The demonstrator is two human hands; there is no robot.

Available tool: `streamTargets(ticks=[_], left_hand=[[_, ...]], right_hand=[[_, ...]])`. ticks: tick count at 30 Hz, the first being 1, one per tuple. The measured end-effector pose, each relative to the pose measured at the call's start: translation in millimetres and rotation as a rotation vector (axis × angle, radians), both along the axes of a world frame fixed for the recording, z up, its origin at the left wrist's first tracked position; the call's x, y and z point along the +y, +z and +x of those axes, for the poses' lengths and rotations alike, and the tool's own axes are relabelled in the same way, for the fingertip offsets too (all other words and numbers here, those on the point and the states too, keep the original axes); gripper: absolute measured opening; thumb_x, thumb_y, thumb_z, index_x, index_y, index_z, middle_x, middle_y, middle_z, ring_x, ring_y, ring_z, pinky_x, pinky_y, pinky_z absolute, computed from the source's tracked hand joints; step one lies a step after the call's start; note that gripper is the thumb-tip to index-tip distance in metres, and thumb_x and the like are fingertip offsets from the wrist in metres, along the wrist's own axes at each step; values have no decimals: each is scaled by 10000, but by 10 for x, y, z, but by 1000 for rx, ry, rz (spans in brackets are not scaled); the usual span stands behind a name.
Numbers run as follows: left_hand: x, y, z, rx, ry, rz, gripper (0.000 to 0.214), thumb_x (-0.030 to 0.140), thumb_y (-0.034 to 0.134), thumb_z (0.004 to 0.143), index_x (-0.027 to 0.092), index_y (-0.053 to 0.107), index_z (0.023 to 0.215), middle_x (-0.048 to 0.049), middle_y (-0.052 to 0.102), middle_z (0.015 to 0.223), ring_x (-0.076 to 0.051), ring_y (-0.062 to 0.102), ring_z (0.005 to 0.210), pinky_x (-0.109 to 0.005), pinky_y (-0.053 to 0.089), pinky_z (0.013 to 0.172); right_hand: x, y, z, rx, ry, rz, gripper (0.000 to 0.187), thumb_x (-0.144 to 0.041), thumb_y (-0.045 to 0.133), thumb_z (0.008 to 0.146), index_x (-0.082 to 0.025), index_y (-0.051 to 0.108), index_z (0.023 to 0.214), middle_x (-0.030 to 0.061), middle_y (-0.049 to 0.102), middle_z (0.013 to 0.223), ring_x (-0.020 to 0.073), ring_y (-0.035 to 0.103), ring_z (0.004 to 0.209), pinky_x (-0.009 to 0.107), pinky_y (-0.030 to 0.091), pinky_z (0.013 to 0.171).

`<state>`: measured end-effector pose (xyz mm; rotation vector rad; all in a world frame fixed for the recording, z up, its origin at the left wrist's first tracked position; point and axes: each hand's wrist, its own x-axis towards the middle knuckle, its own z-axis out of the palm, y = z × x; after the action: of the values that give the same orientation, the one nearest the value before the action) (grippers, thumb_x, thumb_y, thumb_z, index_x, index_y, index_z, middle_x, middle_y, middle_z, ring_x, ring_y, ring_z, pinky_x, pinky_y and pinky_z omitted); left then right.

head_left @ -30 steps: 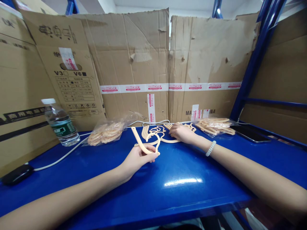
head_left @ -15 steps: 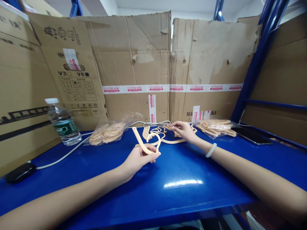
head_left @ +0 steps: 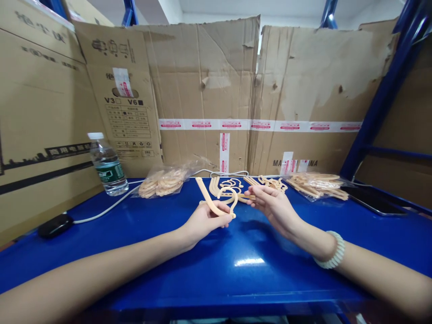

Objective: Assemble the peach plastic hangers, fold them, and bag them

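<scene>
Cream curved plastic hook piece (head_left: pixel 207 200) sits just in front of the loose pile of cream plastic parts (head_left: pixel 229 184) on the blue table (head_left: pixel 236 270), the left hand (head_left: pixel 205 222) fingers clamped on it. The right hand (head_left: pixel 276 208), beside it and also just in front of that pile, pinches 1 thin cream plastic strip (head_left: pixel 250 196).

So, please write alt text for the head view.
The left hand holds curved beige plastic pieces above a blue table; the right hand touches a thin beige strip beside them. Clear bags of beige parts, a clear water bottle and brown cardboard walls stand behind.
</scene>
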<state>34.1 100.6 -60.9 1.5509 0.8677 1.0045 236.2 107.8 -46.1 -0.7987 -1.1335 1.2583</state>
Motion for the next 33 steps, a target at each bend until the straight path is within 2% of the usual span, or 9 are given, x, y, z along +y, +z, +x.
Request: streamTargets(ticks=[4,7,10,13,15,18,25,33], left_hand=[[-8,15,4,4,-1,16,246,322,773,652,134,650,752,-21,625,697,-125,561,621,-251,452,625],[-7,18,5,-6,-16,9,230,303,771,653,135,651,754,-20,629,706,-122,557,627,-247,446,628],[-3,12,4,-10,-22,6,210,283,761,664,136,658,773,-21,639,723,-122,560,638,-250,451,641],[2,3,-1,-8,-18,5,204,271,760,659,136,659,774,-26,655,743,-136,586,671,-262,462,675],[6,-1,-5,-18,-17,-5,219,265,769,644,140,649,776,-30,666,761,-151,610,702,-274,471,702],[10,2,-7,-21,-20,-3,231,265,775,630,145,641,776,-27,670,764,-160,620,714,-283,473,714],[-2,2,-15,24,-31,59,162,234,757,642,147,652,730,-12,645,728,-144,592,688,-250,450,657],[-17,5,-40,73,-47,114,90,183,719,684,154,662,747,-14,681,739,-128,581,657,-223,429,606]], right_hand=[[0,-32,9,-39,-22,-6,335,-351,791,662,-149,698,913,88,716,937,149,643,717,306,516,713],[-1,-29,23,-23,-25,-19,410,-237,808,626,-187,674,1010,66,689,1034,137,639,750,290,515,718],[14,-44,22,59,58,-80,495,-118,782,619,-227,648,1083,42,653,1080,120,628,778,271,523,736],[42,-88,10,133,184,-166,387,-72,759,630,-193,669,986,36,661,922,132,627,781,302,530,807],[44,-111,-5,146,251,-177,298,-70,766,628,-177,670,890,22,647,835,138,631,779,325,520,858],[7,-108,-31,100,316,-149,262,-104,794,615,-176,654,824,0,633,797,142,638,793,340,504,879],[-84,-53,-79,-55,353,-78,272,-247,822,630,-165,666,838,15,667,828,115,611,768,256,483,763],[-115,-41,-99,-180,398,31,259,-262,814,642,-150,670,825,12,679,764,113,620,688,260,502,707]])
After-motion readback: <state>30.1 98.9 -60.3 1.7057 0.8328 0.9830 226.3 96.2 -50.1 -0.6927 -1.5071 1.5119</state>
